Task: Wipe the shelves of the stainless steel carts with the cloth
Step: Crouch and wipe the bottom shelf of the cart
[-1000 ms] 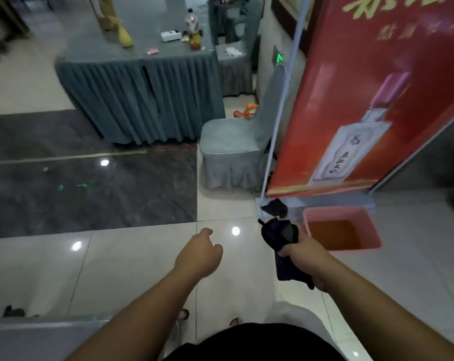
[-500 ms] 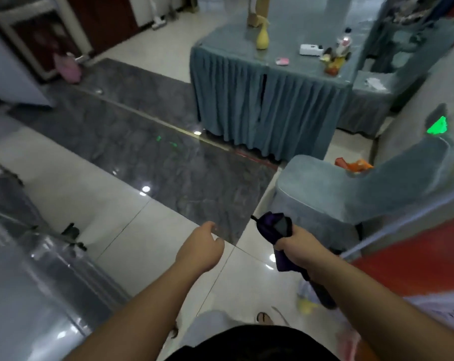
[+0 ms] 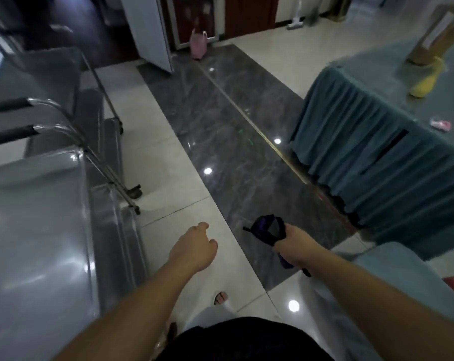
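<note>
A dark purple cloth is bunched in my right hand, which grips it in front of me over the floor. My left hand hangs in the air beside it with fingers loosely curled, holding nothing. A stainless steel cart fills the left side, its shiny top shelf close to my left arm. A second steel cart with black-gripped handles stands behind it. Neither hand touches a cart.
A table with a teal skirted cloth stands at the right, with a teal chair near my right arm. Dark marble floor runs between carts and table. A pink bag sits by a far door.
My view has swung left, away from the red banner and pink basin, bringing the steel carts into sight. Both hands keep their pose, the right still holding the cloth.
</note>
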